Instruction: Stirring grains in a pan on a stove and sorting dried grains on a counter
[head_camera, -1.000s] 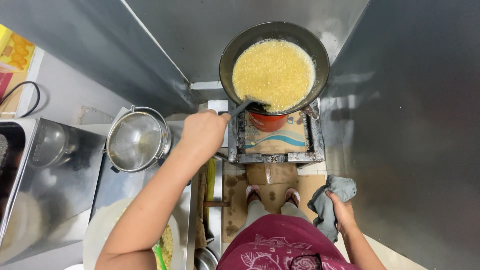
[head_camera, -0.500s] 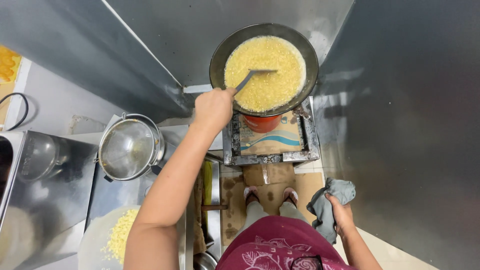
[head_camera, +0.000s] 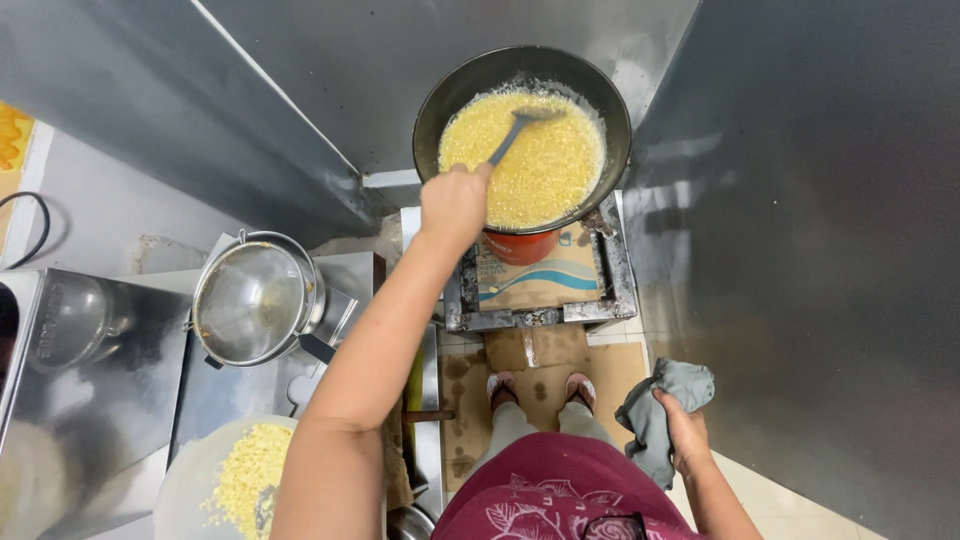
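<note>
At far left a steel tabletop (head_camera: 90, 400) carries a pale round plate (head_camera: 185, 480) with a heap of yellow crumbs and, behind it, a round steel mesh strainer (head_camera: 255, 300) sitting in a pot. None of these is being touched.

Next comes the left hand (head_camera: 455, 205), arm stretched well forward and up from the body, elbow nearly straight. Its fingers are curled tight around the end of a grey long-handled ladle (head_camera: 512, 135), knuckles up. The ladle slopes down and away into a wide, dark, round metal wok (head_camera: 430, 110), its head lying in the far part of the yellow grainy mixture (head_camera: 545, 175) that fills the pan. The wok sits on a square metal stand (head_camera: 612, 290) over a red burner (head_camera: 520, 247).

The work in hand looks like stirring the mixture. A further sweep would call for a firm grip, with the ladle head kept low and inside the rim, since the mass reaches close to the edge.

At right, the right hand (head_camera: 685, 430) hangs by the hip, fingers closed on a crumpled grey cloth (head_camera: 660, 410), away from the stove.
</note>
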